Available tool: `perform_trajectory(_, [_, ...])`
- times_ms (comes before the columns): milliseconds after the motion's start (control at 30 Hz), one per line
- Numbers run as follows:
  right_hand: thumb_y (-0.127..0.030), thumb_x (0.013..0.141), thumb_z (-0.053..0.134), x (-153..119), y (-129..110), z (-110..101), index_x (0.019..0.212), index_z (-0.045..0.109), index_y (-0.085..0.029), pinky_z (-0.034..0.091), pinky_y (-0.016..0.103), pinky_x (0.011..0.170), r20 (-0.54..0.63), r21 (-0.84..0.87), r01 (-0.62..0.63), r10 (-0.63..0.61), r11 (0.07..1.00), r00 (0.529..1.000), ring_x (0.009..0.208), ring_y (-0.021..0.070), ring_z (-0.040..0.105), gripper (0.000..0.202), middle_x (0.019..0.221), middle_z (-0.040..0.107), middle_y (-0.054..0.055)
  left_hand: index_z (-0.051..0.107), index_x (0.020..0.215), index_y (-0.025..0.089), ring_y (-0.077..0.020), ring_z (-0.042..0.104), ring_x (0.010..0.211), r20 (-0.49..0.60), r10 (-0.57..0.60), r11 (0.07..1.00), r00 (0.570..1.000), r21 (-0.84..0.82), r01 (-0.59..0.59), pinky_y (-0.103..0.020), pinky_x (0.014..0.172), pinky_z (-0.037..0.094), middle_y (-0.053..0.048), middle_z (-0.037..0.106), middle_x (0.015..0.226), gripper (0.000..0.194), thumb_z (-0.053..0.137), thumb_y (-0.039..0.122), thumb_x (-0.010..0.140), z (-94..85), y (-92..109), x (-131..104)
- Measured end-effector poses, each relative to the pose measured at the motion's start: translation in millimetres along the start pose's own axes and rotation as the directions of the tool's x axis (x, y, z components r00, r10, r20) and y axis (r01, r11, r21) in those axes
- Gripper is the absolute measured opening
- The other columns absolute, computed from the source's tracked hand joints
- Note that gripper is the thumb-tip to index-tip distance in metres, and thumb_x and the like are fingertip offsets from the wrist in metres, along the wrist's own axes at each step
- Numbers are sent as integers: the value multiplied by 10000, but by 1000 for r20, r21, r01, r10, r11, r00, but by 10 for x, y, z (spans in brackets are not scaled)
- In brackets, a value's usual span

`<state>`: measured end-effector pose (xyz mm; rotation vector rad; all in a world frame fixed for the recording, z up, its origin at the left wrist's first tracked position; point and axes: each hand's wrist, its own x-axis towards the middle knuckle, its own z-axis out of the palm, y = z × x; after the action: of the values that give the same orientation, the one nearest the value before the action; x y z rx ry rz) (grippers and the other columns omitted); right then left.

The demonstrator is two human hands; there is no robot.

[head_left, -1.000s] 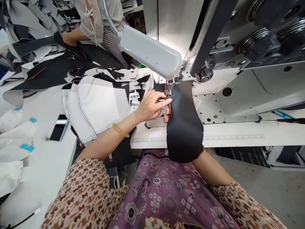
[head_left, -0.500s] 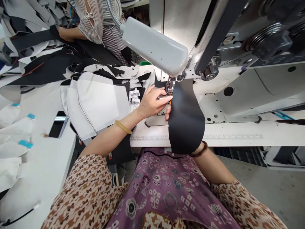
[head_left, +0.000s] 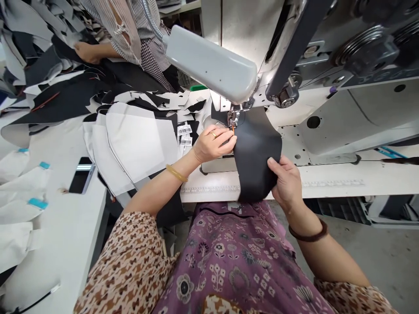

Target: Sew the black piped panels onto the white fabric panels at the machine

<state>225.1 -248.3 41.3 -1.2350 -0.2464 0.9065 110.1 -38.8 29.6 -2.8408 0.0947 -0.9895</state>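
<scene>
A black sheet of fabric or leather-like material (head_left: pixel 257 152) lies on the sewing machine bed, its upper part beside the presser foot (head_left: pixel 233 117). Along its left edge a thin orange strip (head_left: pixel 233 129) runs under the foot. My left hand (head_left: pixel 215 143) is closed at that edge, fingertips pinched together over strip and sheet just in front of the foot. With thumb on top and the other fingers partly beneath, my right hand (head_left: pixel 288 181) grips the sheet's lower right edge. The sheet's lower end bends over the table's front edge.
Stacked white and black cut pieces (head_left: pixel 134 144) with barcode labels lie left of the machine. A lamp head (head_left: pixel 212 63) hangs over the needle area. A phone (head_left: pixel 81 175) rests on the left table. Behind the scraps, a co-worker's hand (head_left: pixel 88 52) touches dark material.
My right hand has come out from under the black sheet to grip its right edge. The sheet's lower end has shifted and curled. My left fingers have drawn closer together.
</scene>
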Motion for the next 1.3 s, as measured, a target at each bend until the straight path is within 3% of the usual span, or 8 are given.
perform_trajectory(233, [-446, 653, 678, 90, -18, 105, 868, 570, -208, 529, 298, 724, -109, -75, 76, -84, 994, 991, 706, 118, 591, 338, 781, 625, -12, 581, 1007, 256, -161, 632, 902, 88, -77, 997, 993, 4, 77, -395, 806, 449, -48, 680, 953, 191, 431, 229, 892, 27, -14, -26])
perform_trajectory(567, [-431, 674, 602, 400, -183, 132, 828, 512, -200, 502, 298, 636, -5, -221, 126, -130, 967, 991, 635, 107, 531, 292, 737, 577, 2, 591, 970, 274, -173, 597, 849, 174, -184, 972, 967, -112, 205, -425, 840, 410, -15, 646, 948, 247, 362, 270, 876, -72, -36, 36])
perform_trajectory(633, [-433, 657, 621, 464, -206, 130, 815, 522, -199, 488, 269, 611, 7, -237, 144, -147, 961, 989, 619, 91, 511, 299, 750, 576, 1, 592, 926, 253, -185, 588, 866, 104, -275, 951, 956, -115, 286, -441, 871, 400, -24, 637, 954, 254, 346, 258, 865, -97, -106, 35])
perform_trajectory(733, [-431, 651, 628, 560, -249, 126, 864, 557, -199, 469, 250, 575, 40, -278, 147, -142, 949, 989, 635, 95, 515, 322, 799, 590, 12, 577, 946, 197, -253, 531, 1052, 0, -449, 893, 893, -44, 449, -500, 958, 340, -87, 612, 1034, 229, 374, 254, 859, -96, -308, 87])
perform_trajectory(833, [-404, 660, 617, 666, -304, 117, 887, 574, -190, 452, 236, 552, 61, -328, 146, -133, 933, 989, 632, 94, 515, 315, 794, 590, 9, 586, 954, 171, -303, 453, 1177, 91, -410, 909, 908, -38, 414, -576, 1039, 212, -109, 609, 1004, 218, 433, 289, 855, -10, -532, 166])
perform_trajectory(933, [-367, 660, 612, 786, -364, 110, 817, 565, -174, 410, 201, 506, 66, -385, 159, -145, 909, 987, 587, 75, 484, 253, 716, 560, -10, 618, 857, 182, -254, 568, 980, 177, -365, 922, 914, -71, 382, -585, 1060, 176, -51, 615, 753, 193, 458, 290, 849, 134, -644, 188])
perform_trajectory(1067, [-333, 646, 615, 933, -429, 116, 762, 545, -157, 383, 189, 489, 74, -439, 159, -140, 885, 987, 548, 60, 448, 222, 653, 522, -22, 629, 809, 203, -166, 572, 670, 126, -448, 889, 885, -36, 456, -527, 1052, 250, 6, 559, 588, 233, 402, 228, 857, 263, -602, 124])
perform_trajectory(1300, [-398, 632, 658, 1039, -455, 100, 885, 576, -133, 406, 214, 601, 106, -543, 206, -177, 814, 978, 646, 61, 488, 375, 781, 568, 16, 616, 855, 202, -174, 591, 723, 111, -476, 879, 872, 52, 473, -493, 1050, 262, -3, 619, 687, 226, 392, 178, 852, 239, -509, 62])
